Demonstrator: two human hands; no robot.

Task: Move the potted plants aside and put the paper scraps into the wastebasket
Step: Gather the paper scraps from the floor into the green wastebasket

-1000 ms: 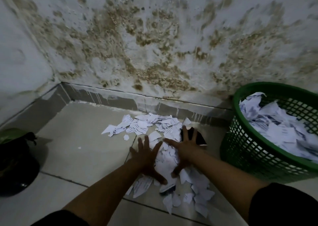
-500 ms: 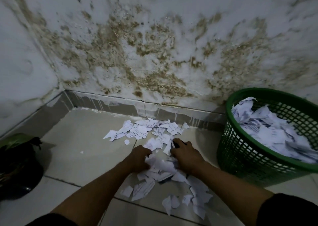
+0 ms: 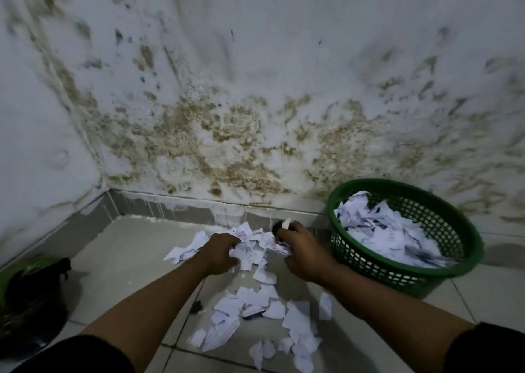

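Hands, two, forearms reaching forward over the tiled floor (image 3: 133, 262). I see the left hand (image 3: 220, 254) curled round a bunch of paper scraps (image 3: 250, 252); the right hand (image 3: 301, 254) likewise, fingers closed on scraps. Green wastebasket (image 3: 443, 193), upright at right against the wall, part-filled with scraps. Loose scraps trail toward me from the hands. Potted plant (image 3: 31, 293), dark pot, far left; blurred.

Dim, bluish light, motion blur, wide-angle bending at edges
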